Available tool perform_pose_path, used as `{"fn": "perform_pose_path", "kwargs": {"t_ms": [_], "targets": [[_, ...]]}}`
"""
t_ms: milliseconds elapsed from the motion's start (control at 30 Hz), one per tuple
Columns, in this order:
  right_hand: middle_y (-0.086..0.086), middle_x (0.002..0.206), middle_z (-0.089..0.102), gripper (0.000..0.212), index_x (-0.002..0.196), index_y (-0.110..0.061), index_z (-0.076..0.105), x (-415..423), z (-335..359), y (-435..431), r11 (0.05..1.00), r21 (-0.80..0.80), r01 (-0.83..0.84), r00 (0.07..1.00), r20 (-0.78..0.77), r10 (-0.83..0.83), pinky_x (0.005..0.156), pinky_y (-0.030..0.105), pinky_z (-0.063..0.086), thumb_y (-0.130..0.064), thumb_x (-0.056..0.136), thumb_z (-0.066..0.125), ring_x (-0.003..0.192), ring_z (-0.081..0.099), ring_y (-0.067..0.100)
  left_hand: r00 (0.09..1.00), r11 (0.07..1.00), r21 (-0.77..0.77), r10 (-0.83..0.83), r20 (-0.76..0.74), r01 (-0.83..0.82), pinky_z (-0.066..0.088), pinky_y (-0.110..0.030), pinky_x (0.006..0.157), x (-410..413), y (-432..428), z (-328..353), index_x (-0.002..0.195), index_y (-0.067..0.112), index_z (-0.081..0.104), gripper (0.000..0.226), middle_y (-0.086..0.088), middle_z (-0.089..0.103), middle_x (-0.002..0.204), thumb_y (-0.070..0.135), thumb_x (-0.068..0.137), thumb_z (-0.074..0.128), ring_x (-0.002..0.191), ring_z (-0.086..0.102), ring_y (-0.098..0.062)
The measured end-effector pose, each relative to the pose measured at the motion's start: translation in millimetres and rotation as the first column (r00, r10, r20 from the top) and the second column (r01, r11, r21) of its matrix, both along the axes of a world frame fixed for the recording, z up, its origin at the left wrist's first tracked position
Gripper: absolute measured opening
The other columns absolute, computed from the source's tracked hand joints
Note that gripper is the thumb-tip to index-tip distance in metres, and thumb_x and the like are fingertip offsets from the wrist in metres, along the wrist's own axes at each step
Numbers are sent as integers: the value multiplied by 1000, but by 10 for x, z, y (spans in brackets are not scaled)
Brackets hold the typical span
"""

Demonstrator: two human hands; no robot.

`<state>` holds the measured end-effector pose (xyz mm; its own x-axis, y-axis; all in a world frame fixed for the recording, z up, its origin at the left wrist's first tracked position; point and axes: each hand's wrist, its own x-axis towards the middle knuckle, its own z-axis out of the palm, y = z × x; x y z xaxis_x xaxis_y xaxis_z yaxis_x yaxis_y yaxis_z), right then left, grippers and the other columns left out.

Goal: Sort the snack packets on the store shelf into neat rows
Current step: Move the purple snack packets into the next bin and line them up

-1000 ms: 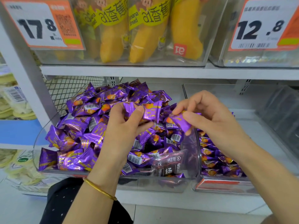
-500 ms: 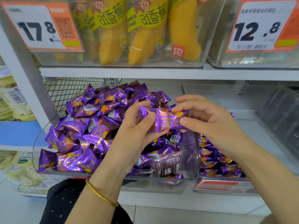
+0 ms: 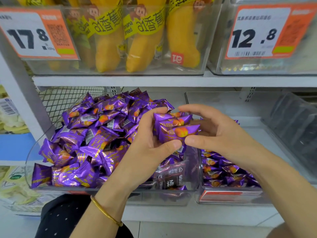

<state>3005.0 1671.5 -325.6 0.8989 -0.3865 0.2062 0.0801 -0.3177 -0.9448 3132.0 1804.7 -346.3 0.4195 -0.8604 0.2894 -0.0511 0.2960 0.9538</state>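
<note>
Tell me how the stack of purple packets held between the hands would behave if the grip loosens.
The stack of purple packets looks like glossy foil, so the packets would probably slide apart. They seem puffy and light, likely denting rather than breaking. Both the left hand and right hand pinch it, suggesting it is loose.

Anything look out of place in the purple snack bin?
Yes. One dark brown packet with white characters sits at the front of the left clear bin, amid the purple packets, which are heaped at all angles rather than in rows. It looks like a different product.
</note>
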Motion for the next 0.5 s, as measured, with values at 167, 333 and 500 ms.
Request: {"fn": "perform_pose_path", "kwargs": {"t_ms": [167,333,500], "targets": [[-6,112,67,55,111,-28,64,-193,53,-101,999,32,-12,999,48,11,77,19,51,-8,62,77,99,66,11,993,1000,21,-18,117,16,50,-29,89,-156,-201,-6,120,23,37,58,0,53,124,7,73,65,103,62,-11],[0,117,67,57,94,-19,72,-484,-7,-412,980,176,97,984,129,-121,75,24,54,-29,42,92,97,67,19,944,999,50,-7,331,-10,49,-22,86,-371,-571,43,113,34,43,54,5,52,117,22,72,75,103,60,-7],[7,88,73,38,83,-15,75,-757,-79,-735,934,301,194,964,116,-238,70,25,56,-14,45,82,78,68,17,734,969,187,-8,679,-162,32,-29,104,-562,-982,110,130,34,41,72,6,44,126,53,68,72,123,39,-17]]}}
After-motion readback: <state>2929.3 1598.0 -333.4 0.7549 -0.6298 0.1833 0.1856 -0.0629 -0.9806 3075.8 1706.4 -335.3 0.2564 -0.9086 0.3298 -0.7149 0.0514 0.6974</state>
